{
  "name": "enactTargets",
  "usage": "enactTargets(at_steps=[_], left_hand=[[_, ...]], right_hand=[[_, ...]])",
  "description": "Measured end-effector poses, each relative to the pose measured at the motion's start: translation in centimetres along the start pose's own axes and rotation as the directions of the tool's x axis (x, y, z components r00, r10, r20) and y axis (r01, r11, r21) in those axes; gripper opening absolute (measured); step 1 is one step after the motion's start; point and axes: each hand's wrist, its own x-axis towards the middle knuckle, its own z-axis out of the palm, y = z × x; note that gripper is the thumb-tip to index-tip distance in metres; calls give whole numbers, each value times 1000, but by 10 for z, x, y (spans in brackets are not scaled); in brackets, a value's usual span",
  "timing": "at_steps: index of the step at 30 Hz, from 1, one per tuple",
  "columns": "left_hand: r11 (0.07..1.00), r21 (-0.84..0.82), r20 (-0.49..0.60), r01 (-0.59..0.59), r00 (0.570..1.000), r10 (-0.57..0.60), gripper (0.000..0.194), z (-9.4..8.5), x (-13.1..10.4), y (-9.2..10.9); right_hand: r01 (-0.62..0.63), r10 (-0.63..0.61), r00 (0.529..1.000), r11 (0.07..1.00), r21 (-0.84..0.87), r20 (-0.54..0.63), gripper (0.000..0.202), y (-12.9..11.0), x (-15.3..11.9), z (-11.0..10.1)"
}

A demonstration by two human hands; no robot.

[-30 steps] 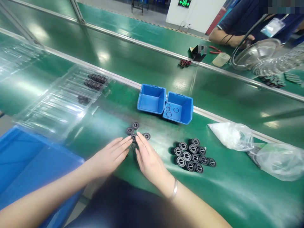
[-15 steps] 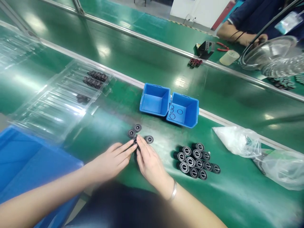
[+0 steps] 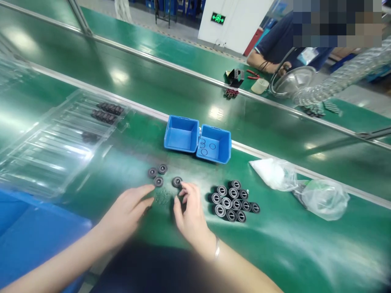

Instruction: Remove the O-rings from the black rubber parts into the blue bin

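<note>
1. Nearest, the person's left hand [image 3: 126,209] is spread, thumb apart from the index finger, with nothing visible between them; its index fingertip is just beside the nearest of three short round black pieces [image 3: 158,181].
2. The right hand [image 3: 193,211] is loosely curled, its fingertips at the edge of a fourth round black piece [image 3: 177,182], which stands on the green tabletop [image 3: 275,252]. Whether they pinch it cannot be told.
3. The step in hand appears to be placing or picking up that fourth piece. The next move seems to call for a light fingertip grip that leaves its neighbours upright.
4. Between the hands lie small clear bits [image 3: 161,197], too small to identify.
5. Right of the right hand, taller slotted black cylinders [image 3: 226,203] stand upright in a close cluster.
6. Farther off, two blue bins stand side by side; the right-hand blue bin [image 3: 224,151] holds thin dark rings [image 3: 212,146]. A clear ribbed tray [image 3: 45,150] lies to the left, a plastic bag [image 3: 270,173] to the right.
7. Beyond the rail, a co-worker's hand [image 3: 285,67] is near a metal hood [image 3: 293,81].
</note>
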Motion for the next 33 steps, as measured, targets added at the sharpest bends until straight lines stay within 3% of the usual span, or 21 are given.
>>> enactTargets(at_steps=[2, 4, 8, 10, 12, 16, 21, 25, 29, 33], left_hand=[[979, -158, -9, 129, 991, -132, 30, -2, 2, 7], [903, -339, 76, 266, 964, -255, 25, -3, 8, 16], [601, -566, 355, 564, 825, -440, 20, 1, 25, 29], [464, -614, 423, 638, 763, -489, 21, 6, 32, 33], [399, -638, 437, 659, 736, -517, 22, 9, 38, 34], [442, -642, 396, 626, 765, -508, 25, 14, 45, 38], [570, -593, 310, 568, 815, -489, 29, 16, 49, 42], [609, -576, 293, 546, 833, -469, 30, 17, 49, 42], [575, -616, 304, 539, 835, -458, 27, 16, 48, 44], [411, -664, 413, 624, 765, -495, 20, 15, 49, 48]], right_hand=[[-70, 70, 998, 996, 58, -2, 44, 6, 4, 2], [-84, 83, 996, 990, 110, 22, 45, 10, 9, 4], [-80, 76, 997, 977, 195, 30, 39, 6, 13, -3], [-90, 81, 996, 960, 266, 47, 25, 1, 11, -14], [-145, 116, 988, 921, 361, 99, 17, -3, 8, -25], [-263, 158, 958, 816, 514, 239, 18, -5, 5, -38], [-306, 160, 947, 711, 633, 279, 15, 0, 4, -37], [-402, 205, 914, 582, 707, 351, 16, 3, 5, -39], [-473, 239, 881, 465, 749, 408, 20, 5, 6, -43], [-522, 256, 852, 368, 769, 456, 23, 5, 5, -43]])
